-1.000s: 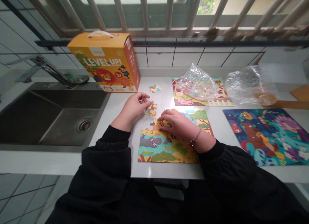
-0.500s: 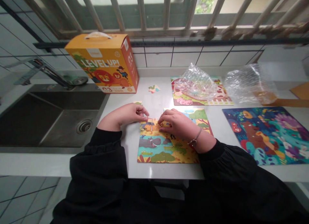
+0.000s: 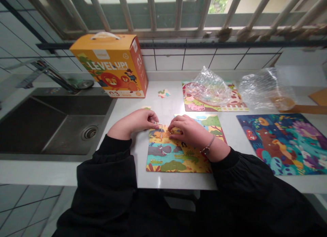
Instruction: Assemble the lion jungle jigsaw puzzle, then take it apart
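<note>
A partly built animal jigsaw puzzle (image 3: 176,155) lies on the white counter in front of me. My left hand (image 3: 138,121) rests at its upper left corner, fingers pinched on a puzzle piece (image 3: 158,129) that sits at the puzzle's edge. My right hand (image 3: 187,129) lies curled over the puzzle's upper middle, fingertips pressing on the pieces there. A loose piece (image 3: 164,93) lies farther back on the counter. Another small piece (image 3: 146,108) peeks out just behind my left hand.
An orange puzzle box (image 3: 112,65) stands at the back left beside a steel sink (image 3: 51,124) with a faucet (image 3: 48,73). Two finished puzzles lie to the right, one under a crumpled plastic bag (image 3: 208,89), one blue (image 3: 281,143). Another bag (image 3: 265,89) lies at the back right.
My left hand has drawn back toward me from the loose pieces and brought one piece to the puzzle's upper left corner. My right hand has barely moved.
</note>
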The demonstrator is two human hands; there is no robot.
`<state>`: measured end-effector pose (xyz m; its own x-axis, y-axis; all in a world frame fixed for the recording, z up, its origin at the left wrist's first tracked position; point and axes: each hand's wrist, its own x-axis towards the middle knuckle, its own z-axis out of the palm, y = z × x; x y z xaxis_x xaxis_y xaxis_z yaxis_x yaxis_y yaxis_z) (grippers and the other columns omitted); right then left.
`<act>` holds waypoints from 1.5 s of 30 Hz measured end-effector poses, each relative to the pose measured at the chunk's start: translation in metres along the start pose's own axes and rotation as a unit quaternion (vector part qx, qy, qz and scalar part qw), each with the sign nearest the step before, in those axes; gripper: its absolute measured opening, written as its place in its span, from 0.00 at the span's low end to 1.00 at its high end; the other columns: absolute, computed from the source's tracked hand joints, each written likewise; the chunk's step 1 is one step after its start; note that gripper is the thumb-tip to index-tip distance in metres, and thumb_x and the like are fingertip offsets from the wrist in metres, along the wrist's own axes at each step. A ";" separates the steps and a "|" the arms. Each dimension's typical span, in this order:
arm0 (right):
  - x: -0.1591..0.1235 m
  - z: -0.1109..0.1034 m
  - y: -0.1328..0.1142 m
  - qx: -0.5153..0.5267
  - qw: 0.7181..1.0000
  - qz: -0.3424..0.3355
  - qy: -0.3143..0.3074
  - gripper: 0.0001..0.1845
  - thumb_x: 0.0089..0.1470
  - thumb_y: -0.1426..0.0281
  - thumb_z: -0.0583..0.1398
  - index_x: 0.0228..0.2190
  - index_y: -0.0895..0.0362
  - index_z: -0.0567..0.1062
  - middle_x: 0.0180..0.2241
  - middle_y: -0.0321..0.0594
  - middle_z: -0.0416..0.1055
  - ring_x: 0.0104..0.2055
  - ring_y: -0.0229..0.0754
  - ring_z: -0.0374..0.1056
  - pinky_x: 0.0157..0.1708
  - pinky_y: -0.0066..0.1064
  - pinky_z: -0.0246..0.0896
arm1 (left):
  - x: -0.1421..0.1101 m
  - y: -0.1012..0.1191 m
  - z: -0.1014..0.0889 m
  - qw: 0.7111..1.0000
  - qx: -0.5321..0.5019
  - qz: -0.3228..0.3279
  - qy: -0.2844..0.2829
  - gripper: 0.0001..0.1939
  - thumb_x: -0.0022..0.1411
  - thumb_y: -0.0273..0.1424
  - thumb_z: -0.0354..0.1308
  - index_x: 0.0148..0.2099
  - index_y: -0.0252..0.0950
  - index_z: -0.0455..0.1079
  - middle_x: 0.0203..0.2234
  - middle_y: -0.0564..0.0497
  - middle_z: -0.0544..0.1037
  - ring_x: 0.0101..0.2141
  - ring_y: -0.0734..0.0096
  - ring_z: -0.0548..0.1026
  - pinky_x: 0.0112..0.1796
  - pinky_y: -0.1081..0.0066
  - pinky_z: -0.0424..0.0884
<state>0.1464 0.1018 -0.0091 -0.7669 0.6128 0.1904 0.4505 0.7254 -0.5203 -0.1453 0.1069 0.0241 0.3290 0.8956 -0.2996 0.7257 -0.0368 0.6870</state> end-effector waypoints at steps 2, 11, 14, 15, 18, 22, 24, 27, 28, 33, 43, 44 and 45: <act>0.000 -0.001 -0.001 0.003 1.000 0.001 -0.001 0.10 0.64 0.67 0.76 0.46 0.52 0.87 0.52 0.46 0.82 0.53 0.52 0.75 0.59 0.48 0.70 | 0.000 0.000 0.000 1.000 -0.004 -0.007 0.007 0.14 0.54 0.43 0.76 0.35 0.40 0.81 0.27 0.50 0.81 0.29 0.64 0.73 0.33 0.65 0.63; 0.001 0.001 0.000 0.003 1.000 0.002 -0.004 0.10 0.64 0.67 0.76 0.46 0.52 0.87 0.51 0.46 0.82 0.53 0.51 0.75 0.59 0.47 0.69 | 0.005 0.002 0.005 1.000 -0.006 0.010 0.015 0.13 0.53 0.43 0.76 0.32 0.41 0.82 0.25 0.51 0.82 0.27 0.65 0.73 0.31 0.65 0.64; 0.000 0.002 0.001 0.003 1.000 0.001 0.002 0.11 0.64 0.67 0.76 0.47 0.52 0.86 0.51 0.46 0.82 0.53 0.51 0.75 0.60 0.47 0.69 | 0.006 0.001 0.006 0.999 0.014 0.015 0.026 0.12 0.53 0.42 0.76 0.32 0.41 0.81 0.26 0.51 0.83 0.28 0.64 0.74 0.32 0.65 0.65; 0.000 0.002 0.001 0.003 1.000 0.000 0.003 0.10 0.64 0.67 0.76 0.47 0.52 0.86 0.51 0.46 0.82 0.52 0.51 0.75 0.60 0.47 0.69 | 0.007 0.001 0.007 0.999 0.026 0.014 0.033 0.12 0.52 0.41 0.76 0.31 0.41 0.80 0.26 0.51 0.82 0.29 0.64 0.74 0.32 0.65 0.64; 0.000 0.002 0.002 0.004 1.000 -0.003 0.002 0.10 0.65 0.66 0.76 0.47 0.53 0.86 0.51 0.46 0.82 0.52 0.51 0.75 0.60 0.47 0.69 | 0.008 0.000 0.008 0.997 0.056 0.006 0.056 0.14 0.49 0.39 0.78 0.29 0.41 0.76 0.24 0.52 0.79 0.28 0.64 0.72 0.31 0.64 0.61; 0.001 0.002 0.001 0.004 1.000 0.002 0.001 0.11 0.64 0.66 0.77 0.46 0.52 0.87 0.52 0.47 0.82 0.52 0.52 0.76 0.59 0.47 0.69 | 0.008 0.003 0.008 0.997 0.058 0.007 0.052 0.17 0.49 0.40 0.80 0.29 0.42 0.74 0.23 0.54 0.77 0.27 0.66 0.70 0.31 0.64 0.59; 0.001 0.002 0.001 0.000 1.000 0.002 0.001 0.11 0.64 0.67 0.77 0.46 0.52 0.87 0.51 0.47 0.82 0.52 0.51 0.76 0.59 0.47 0.69 | 0.006 0.006 0.008 0.997 0.058 0.005 0.043 0.18 0.48 0.40 0.81 0.29 0.42 0.74 0.23 0.54 0.76 0.27 0.66 0.70 0.31 0.64 0.59; 0.001 0.000 0.000 -0.004 1.000 -0.006 -0.003 0.09 0.64 0.67 0.76 0.46 0.52 0.87 0.50 0.46 0.83 0.50 0.51 0.76 0.57 0.46 0.69 | 0.003 0.010 0.008 0.998 0.056 -0.003 0.038 0.17 0.48 0.40 0.81 0.29 0.41 0.75 0.23 0.53 0.77 0.27 0.65 0.70 0.31 0.64 0.59; 0.001 -0.001 0.000 -0.006 1.000 -0.009 -0.006 0.08 0.65 0.67 0.76 0.45 0.52 0.87 0.49 0.45 0.84 0.50 0.50 0.76 0.56 0.45 0.70 | 0.002 0.010 0.008 0.998 0.053 -0.003 0.037 0.17 0.49 0.40 0.81 0.28 0.42 0.75 0.23 0.53 0.78 0.27 0.65 0.71 0.31 0.64 0.59; 0.000 -0.004 -0.002 -0.031 0.999 -0.014 -0.017 0.06 0.67 0.66 0.74 0.45 0.51 0.89 0.47 0.43 0.87 0.47 0.51 0.77 0.52 0.44 0.71 | -0.002 0.012 0.008 0.998 0.059 0.005 0.035 0.15 0.52 0.41 0.78 0.28 0.41 0.77 0.24 0.52 0.79 0.28 0.63 0.72 0.31 0.64 0.60; -0.003 -0.006 0.008 -0.030 0.983 0.113 0.140 0.15 0.70 0.79 0.61 0.45 0.55 0.88 0.46 0.46 0.87 0.46 0.48 0.81 0.51 0.40 0.74 | 0.003 -0.009 -0.002 0.925 0.190 -0.099 0.314 0.15 0.63 0.42 0.74 0.45 0.38 0.80 0.42 0.38 0.80 0.43 0.45 0.79 0.49 0.53 0.74; -0.003 -0.005 0.008 -0.029 0.983 0.111 0.140 0.15 0.69 0.80 0.61 0.44 0.55 0.88 0.45 0.46 0.86 0.46 0.48 0.80 0.51 0.40 0.74 | 0.004 -0.013 -0.002 0.927 0.198 -0.107 0.300 0.16 0.62 0.43 0.74 0.45 0.37 0.81 0.43 0.38 0.80 0.43 0.45 0.79 0.50 0.53 0.74; -0.003 -0.005 0.009 -0.026 0.985 0.103 0.137 0.16 0.68 0.80 0.61 0.43 0.55 0.89 0.45 0.46 0.86 0.46 0.48 0.80 0.51 0.40 0.74 | 0.005 -0.015 -0.002 0.930 0.201 -0.113 0.286 0.17 0.62 0.44 0.74 0.45 0.37 0.82 0.43 0.38 0.79 0.43 0.45 0.79 0.51 0.52 0.75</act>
<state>0.1547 0.1077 -0.0102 -0.5072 0.8055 0.3065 0.6117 0.5869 -0.5304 -0.1561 0.1130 0.0133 -0.1502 0.9859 0.0735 0.9424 0.1203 0.3120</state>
